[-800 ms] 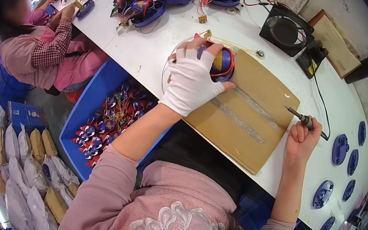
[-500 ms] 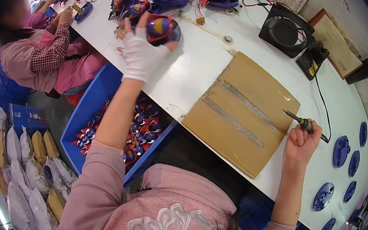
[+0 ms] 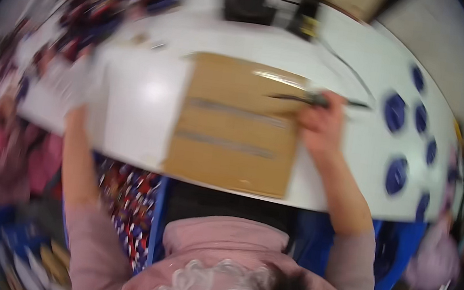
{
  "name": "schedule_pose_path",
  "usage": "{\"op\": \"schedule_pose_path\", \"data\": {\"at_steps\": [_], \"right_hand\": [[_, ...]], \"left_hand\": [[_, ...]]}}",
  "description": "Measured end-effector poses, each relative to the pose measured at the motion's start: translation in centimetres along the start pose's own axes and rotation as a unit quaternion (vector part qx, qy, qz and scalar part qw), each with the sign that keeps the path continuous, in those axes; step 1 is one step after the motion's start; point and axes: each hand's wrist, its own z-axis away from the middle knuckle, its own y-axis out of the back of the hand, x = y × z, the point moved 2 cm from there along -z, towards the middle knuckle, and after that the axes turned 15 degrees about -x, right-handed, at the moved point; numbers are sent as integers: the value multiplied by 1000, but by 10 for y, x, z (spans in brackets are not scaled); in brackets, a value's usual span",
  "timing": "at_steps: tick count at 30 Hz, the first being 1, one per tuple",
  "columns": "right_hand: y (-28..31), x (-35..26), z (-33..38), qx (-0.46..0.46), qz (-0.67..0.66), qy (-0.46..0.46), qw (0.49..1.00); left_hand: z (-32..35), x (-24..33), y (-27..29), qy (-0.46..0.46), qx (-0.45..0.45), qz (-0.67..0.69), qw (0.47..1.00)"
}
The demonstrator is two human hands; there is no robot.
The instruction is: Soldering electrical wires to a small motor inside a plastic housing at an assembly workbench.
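My right hand [image 3: 322, 127] grips a black soldering iron [image 3: 319, 101], whose thin tip points left over the right part of a brown cardboard sheet [image 3: 231, 124]. The sheet lies flat on the white table and bears two greyish strips. At the table's left, my left hand [image 3: 69, 80], in a white glove with bare fingertips, is smeared by motion. Its fingers reach toward a heap of red and dark blue plastic pieces with wires [image 3: 95, 9]. Whether it holds anything cannot be made out.
A black fan [image 3: 251, 2] and a dark iron stand [image 3: 304, 17] occupy the back, with a cord running right. Several purple-blue oval parts [image 3: 395, 175] lie at the right. Below the left edge, a blue bin [image 3: 157, 223] holds small red-and-blue pieces. A person [image 3: 3, 169] sits at far left.
The view has swung to the right and blurred. My left hand has left the rounded blue, red and yellow piece. The soldering iron has come in over the cardboard.
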Motion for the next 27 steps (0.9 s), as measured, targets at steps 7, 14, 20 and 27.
{"op": "schedule_pose_path", "data": {"at_steps": [7,14,20,27], "right_hand": [[17,-6,2,-20,251,227,941],[30,2,-10,34,652,187,734],[-6,15,-2,29,165,42,985],[12,-5,7,103,189,75,974]], "left_hand": [[112,308,107,-372,-213,501,752],[243,548,124,-578,-353,448,584],[286,568,121,-689,-409,290,523],[266,510,170,-654,-443,270,550]]}}
